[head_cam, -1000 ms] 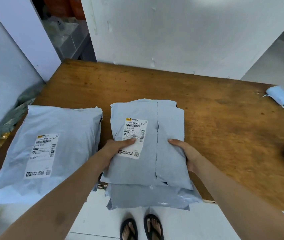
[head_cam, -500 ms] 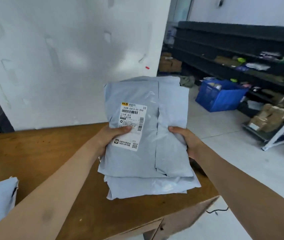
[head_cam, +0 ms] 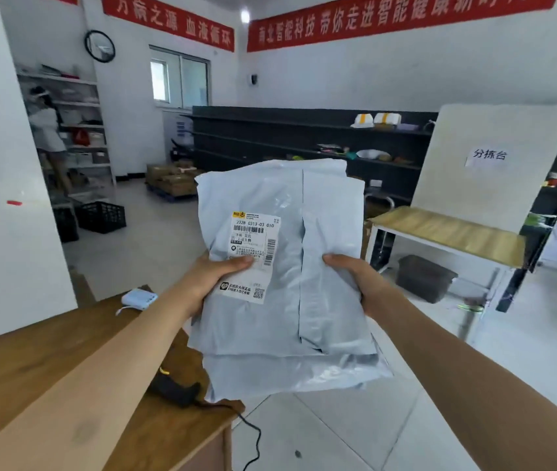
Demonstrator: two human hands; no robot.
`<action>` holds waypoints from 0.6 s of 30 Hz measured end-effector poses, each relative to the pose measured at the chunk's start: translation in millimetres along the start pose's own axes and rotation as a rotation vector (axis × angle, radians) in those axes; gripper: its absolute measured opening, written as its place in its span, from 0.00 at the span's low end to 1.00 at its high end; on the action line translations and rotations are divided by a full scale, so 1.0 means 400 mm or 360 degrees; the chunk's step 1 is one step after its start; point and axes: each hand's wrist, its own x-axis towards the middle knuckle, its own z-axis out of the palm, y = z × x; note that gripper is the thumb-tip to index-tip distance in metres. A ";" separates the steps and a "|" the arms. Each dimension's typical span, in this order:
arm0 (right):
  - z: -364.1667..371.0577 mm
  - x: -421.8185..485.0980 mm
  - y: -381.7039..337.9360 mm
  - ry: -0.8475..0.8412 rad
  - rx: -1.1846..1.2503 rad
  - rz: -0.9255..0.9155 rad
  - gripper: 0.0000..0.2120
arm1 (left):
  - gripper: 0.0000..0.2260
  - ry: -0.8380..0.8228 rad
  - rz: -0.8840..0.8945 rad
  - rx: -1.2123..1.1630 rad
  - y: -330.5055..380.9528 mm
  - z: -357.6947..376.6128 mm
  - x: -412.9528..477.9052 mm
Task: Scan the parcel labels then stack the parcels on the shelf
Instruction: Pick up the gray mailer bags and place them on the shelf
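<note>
two long dark shelving runs (head_cam: 304, 137) line the far wall, mostly bare, with a few small bundles on them. nearer, at the lower left, sits the brown wooden table (head_cam: 32, 375), carrying a black handheld scanner with a trailing cord (head_cam: 175, 390) and a small pale blue box (head_cam: 138, 298).

held up off the table, between it and the shelves, is a stack of pale grey plastic mailer parcels (head_cam: 280, 277), the top one showing a white printed shipping label (head_cam: 253, 256). the left hand (head_cam: 217, 278) clamps the stack's left edge, thumb pressed on the label; the right hand (head_cam: 355, 283) clamps the right edge, thumb on top. both are closed firmly around the stack.

scanning looks finished for these, with the scanner lying idle, so this reads as the carry to the shelf. next comes walking across the open floor and setting the stack flat on a free shelf board.

how many parcels are in the stack is unclear, and the lower labels and all fingers beneath are hidden.
</note>
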 end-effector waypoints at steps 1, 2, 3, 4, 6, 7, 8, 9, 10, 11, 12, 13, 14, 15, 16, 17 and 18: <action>-0.056 0.021 -0.010 0.0021 0.0015 -0.0016 0.24 | 0.39 -0.0028 0.0008 -0.0008 -0.004 0.047 0.040; -0.105 0.042 -0.017 0.0031 0.0023 -0.0026 0.24 | 0.38 -0.0051 0.0016 -0.0006 -0.011 0.087 0.079; -0.151 0.068 -0.022 0.0040 0.0030 -0.0033 0.22 | 0.38 -0.0069 0.0016 0.0009 -0.017 0.122 0.119; -0.191 0.094 -0.024 0.0052 0.0040 -0.0032 0.20 | 0.38 -0.0086 0.0014 0.0024 -0.025 0.154 0.161; -0.262 0.158 -0.023 0.0089 0.0064 -0.0020 0.21 | 0.37 -0.0105 0.0011 0.0040 -0.041 0.201 0.253; -0.297 0.201 -0.024 0.0112 0.0065 -0.0018 0.23 | 0.37 -0.0114 0.0011 0.0050 -0.048 0.221 0.303; -0.330 0.248 -0.029 0.0135 0.0065 -0.0025 0.26 | 0.36 -0.0118 0.0016 0.0060 -0.055 0.243 0.355; -0.361 0.299 -0.040 0.0145 0.0060 -0.0040 0.28 | 0.35 -0.0125 0.0027 0.0058 -0.060 0.264 0.410; -0.390 0.349 -0.054 0.0151 0.0040 -0.0053 0.30 | 0.34 -0.0128 0.0037 0.0042 -0.067 0.282 0.468; -0.424 0.411 -0.076 0.0157 0.0020 -0.0081 0.30 | 0.35 -0.0134 0.0059 0.0014 -0.070 0.301 0.540; -0.450 0.463 -0.098 0.0169 -0.0005 -0.0109 0.30 | 0.36 -0.0125 0.0079 -0.0004 -0.071 0.316 0.604; -0.472 0.513 -0.121 0.0184 -0.0029 -0.0125 0.30 | 0.37 -0.0112 0.0083 -0.0010 -0.070 0.327 0.667; -0.498 0.568 -0.149 0.0201 -0.0045 -0.0140 0.30 | 0.38 -0.0103 0.0075 -0.0019 -0.067 0.340 0.738; -0.524 0.622 -0.177 0.0209 -0.0057 -0.0153 0.30 | 0.39 -0.0095 0.0068 -0.0035 -0.064 0.351 0.807; -0.544 0.674 -0.203 0.0209 -0.0064 -0.0166 0.30 | 0.40 -0.0088 0.0065 -0.0037 -0.059 0.360 0.868; -0.563 0.726 -0.227 0.0204 -0.0071 -0.0175 0.29 | 0.41 -0.0076 0.0065 -0.0031 -0.054 0.368 0.927; -0.580 0.776 -0.249 0.0191 -0.0073 -0.0182 0.28 | 0.41 -0.0063 0.0071 -0.0036 -0.047 0.374 0.983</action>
